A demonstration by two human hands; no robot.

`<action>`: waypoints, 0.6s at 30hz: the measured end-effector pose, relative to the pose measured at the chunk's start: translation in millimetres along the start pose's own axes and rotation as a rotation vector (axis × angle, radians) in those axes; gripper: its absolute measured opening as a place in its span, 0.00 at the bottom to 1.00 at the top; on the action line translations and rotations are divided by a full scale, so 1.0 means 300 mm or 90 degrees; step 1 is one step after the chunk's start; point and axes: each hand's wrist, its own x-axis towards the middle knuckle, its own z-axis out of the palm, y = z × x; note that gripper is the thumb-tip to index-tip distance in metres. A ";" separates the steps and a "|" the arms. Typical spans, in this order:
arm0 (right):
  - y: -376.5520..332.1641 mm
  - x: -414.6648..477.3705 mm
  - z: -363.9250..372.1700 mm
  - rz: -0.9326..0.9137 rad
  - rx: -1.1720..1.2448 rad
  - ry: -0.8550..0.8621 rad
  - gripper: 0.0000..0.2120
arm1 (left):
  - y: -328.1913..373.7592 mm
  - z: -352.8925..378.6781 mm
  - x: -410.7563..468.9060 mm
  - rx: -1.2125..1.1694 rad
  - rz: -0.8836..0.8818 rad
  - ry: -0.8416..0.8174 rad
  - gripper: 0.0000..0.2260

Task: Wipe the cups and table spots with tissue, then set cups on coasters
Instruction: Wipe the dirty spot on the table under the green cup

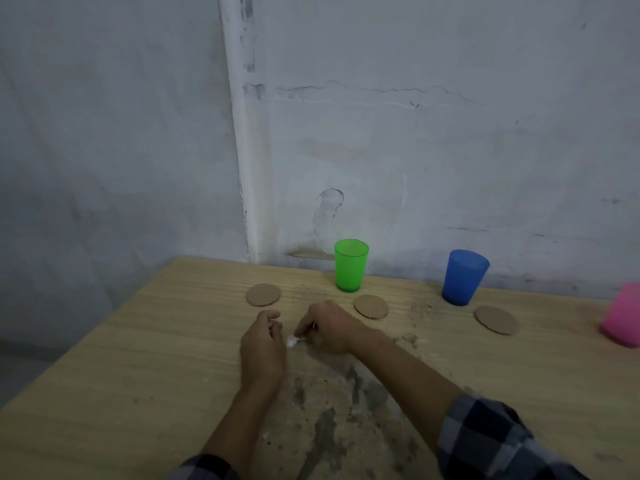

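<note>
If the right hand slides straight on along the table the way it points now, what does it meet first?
The right hand points toward the left hand, with a bit of tissue at its fingertips. It would probably meet the left hand's fingers first; the gap looks narrow, though depth is unclear.

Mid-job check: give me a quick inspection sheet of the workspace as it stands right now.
Surface: wooden table, dark smudges and stains near the front and middle.
Job's things: green cup, blue cup and pink cup upright on bare table, none on a coaster; left coaster, middle coaster, right coaster all bare; small white tissue between the hands.
Clutter: nothing seen.
Hands: left hand curled, beside the tissue; right hand pinching the tissue.
Cables: nothing seen.
Surroundings: cracked, patched white wall behind the table.
</note>
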 end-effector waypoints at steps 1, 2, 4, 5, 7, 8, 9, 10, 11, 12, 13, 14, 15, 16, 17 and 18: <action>0.009 0.003 -0.007 0.022 0.005 0.031 0.10 | -0.001 -0.002 -0.001 0.000 0.000 0.004 0.09; 0.021 -0.003 -0.002 0.051 -0.004 0.071 0.11 | -0.002 -0.001 -0.004 -0.001 -0.002 0.004 0.10; 0.014 -0.021 0.027 0.086 -0.046 0.086 0.11 | -0.009 0.000 -0.013 -0.008 -0.003 0.009 0.11; 0.002 -0.026 0.042 0.079 -0.056 0.068 0.11 | -0.010 0.000 -0.014 -0.009 0.001 0.010 0.11; -0.024 -0.034 0.050 0.041 -0.030 0.034 0.11 | -0.008 0.001 -0.010 -0.007 0.002 0.010 0.10; -0.033 -0.037 0.044 0.021 -0.008 0.020 0.12 | -0.008 0.001 -0.005 -0.011 -0.003 0.008 0.10; -0.034 -0.046 0.031 0.009 0.025 0.009 0.12 | -0.006 0.001 -0.004 -0.018 -0.006 0.001 0.10; -0.034 -0.055 0.019 0.009 0.080 0.005 0.12 | -0.005 -0.001 -0.005 -0.025 -0.011 -0.010 0.10; -0.030 -0.068 0.011 0.027 0.153 0.011 0.11 | -0.001 -0.004 -0.007 -0.031 -0.016 -0.018 0.10; -0.028 -0.085 0.005 0.055 0.242 0.031 0.11 | 0.009 -0.011 -0.009 -0.030 -0.027 -0.024 0.10; -0.025 -0.099 0.007 0.101 0.352 0.057 0.10 | 0.018 -0.017 -0.009 -0.025 -0.045 -0.036 0.10; -0.024 -0.115 0.004 0.159 0.480 0.088 0.11 | 0.033 -0.024 -0.007 -0.014 -0.070 -0.059 0.10; -0.023 -0.128 -0.003 0.221 0.621 0.113 0.11 | 0.044 -0.022 -0.001 -0.006 -0.099 -0.093 0.09; -0.023 -0.140 -0.016 0.271 0.759 0.129 0.11 | 0.065 -0.018 0.002 -0.009 -0.133 -0.142 0.10; -0.024 -0.159 -0.031 0.300 0.881 0.143 0.11 | 0.094 -0.015 -0.001 -0.039 -0.165 -0.195 0.11; -0.023 -0.178 -0.047 0.308 0.974 0.163 0.12 | 0.126 -0.010 -0.010 -0.099 -0.197 -0.242 0.12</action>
